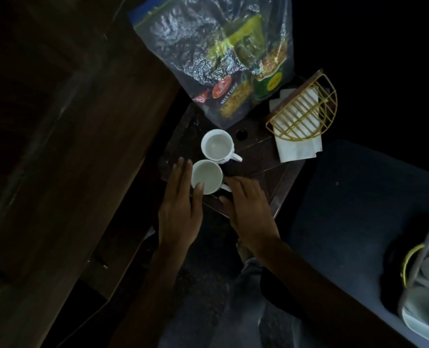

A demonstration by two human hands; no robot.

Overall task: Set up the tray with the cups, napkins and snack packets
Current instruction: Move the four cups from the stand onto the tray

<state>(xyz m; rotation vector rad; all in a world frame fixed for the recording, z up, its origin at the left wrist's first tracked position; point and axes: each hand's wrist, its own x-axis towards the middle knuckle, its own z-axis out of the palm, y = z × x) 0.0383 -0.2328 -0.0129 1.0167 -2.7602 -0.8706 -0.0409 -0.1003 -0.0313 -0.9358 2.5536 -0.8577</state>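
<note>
Two white cups stand on the dark brown tray (263,156). The far cup (217,146) has its handle to the right. The near cup (206,176) is held by my left hand (180,209), fingers along its left side and thumb on the rim. My right hand (248,207) rests on the tray at the near cup's handle, fingers spread. A clear plastic bag of snack packets (223,59) lies over the tray's far end. White napkins (298,141) sit in a gold wire holder (306,109) tipped over at the tray's right corner.
A dark wooden surface (65,159) runs along the left. A dark blue cushioned seat (359,209) lies to the right, with a clear bag of plates (426,285) at the far right edge. The scene is dim.
</note>
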